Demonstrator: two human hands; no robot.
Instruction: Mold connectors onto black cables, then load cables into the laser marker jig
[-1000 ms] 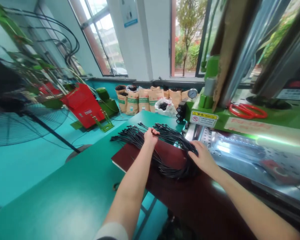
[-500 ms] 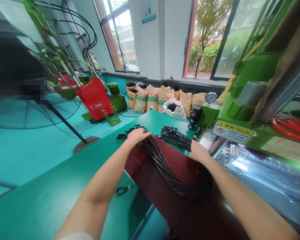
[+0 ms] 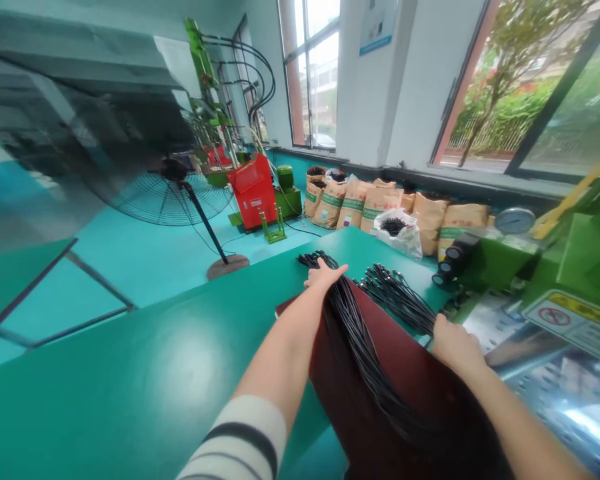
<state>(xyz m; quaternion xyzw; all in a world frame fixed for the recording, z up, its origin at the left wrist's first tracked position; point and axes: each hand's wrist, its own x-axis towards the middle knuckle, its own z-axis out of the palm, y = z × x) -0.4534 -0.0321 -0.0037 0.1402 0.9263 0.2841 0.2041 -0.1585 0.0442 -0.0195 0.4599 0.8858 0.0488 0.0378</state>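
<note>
A long bundle of black cables (image 3: 357,327) curves over a dark red board (image 3: 390,337) on the green table (image 3: 180,360). Near the bundle's far left end, my left hand (image 3: 324,275) is closed around the cables, its thumb pointing right. My right hand (image 3: 455,343) grips the other end at the board's right edge, where the cables fan out with small tips beyond the fingers. The loop of the bundle towards me is dark and partly lost in shadow.
A green machine (image 3: 575,260) with a metal bed stands close on the right. Paper sacks (image 3: 380,203) line the wall beyond the table. A pedestal fan (image 3: 203,213) and a red machine cabinet (image 3: 253,193) stand at the back left.
The view has turned left, so the hands and cables appear further right. Both hands still hold the bundle. The pliers on the table no longer show, and a striped sleeve is visible on my left arm.
</note>
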